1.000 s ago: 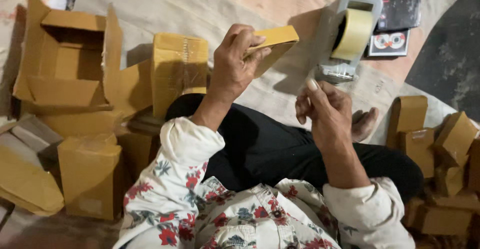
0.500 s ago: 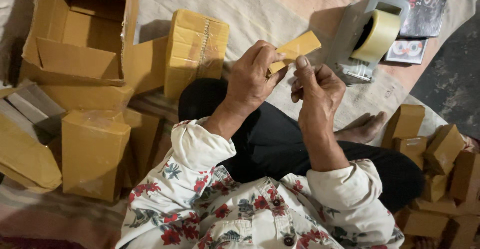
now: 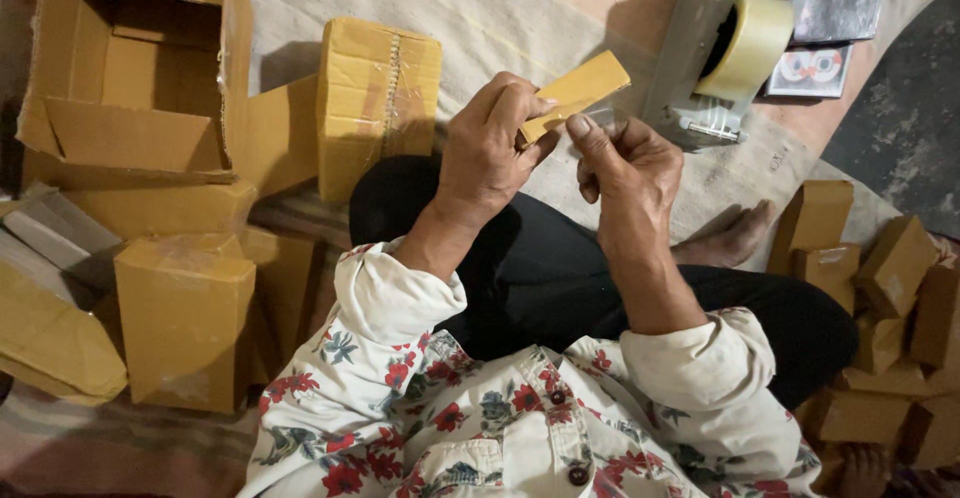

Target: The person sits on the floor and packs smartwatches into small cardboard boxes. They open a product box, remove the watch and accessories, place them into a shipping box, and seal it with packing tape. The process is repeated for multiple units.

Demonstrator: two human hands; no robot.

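On the cloth-covered floor (image 3: 520,18) we pinched a small flat box (image 3: 577,93) in our left hand (image 3: 490,153) while our right hand (image 3: 625,163) nipped clear tape (image 3: 603,118) beside it, dispenser (image 3: 715,58) near.

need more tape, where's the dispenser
Head view, upper right: the tape dispenser stands on the cloth, just beyond the right hand.

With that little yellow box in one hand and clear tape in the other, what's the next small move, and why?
Probably press the tape strip onto the small yellow box: the left hand holds the box up, and the right hand pinches the strip right beside it.
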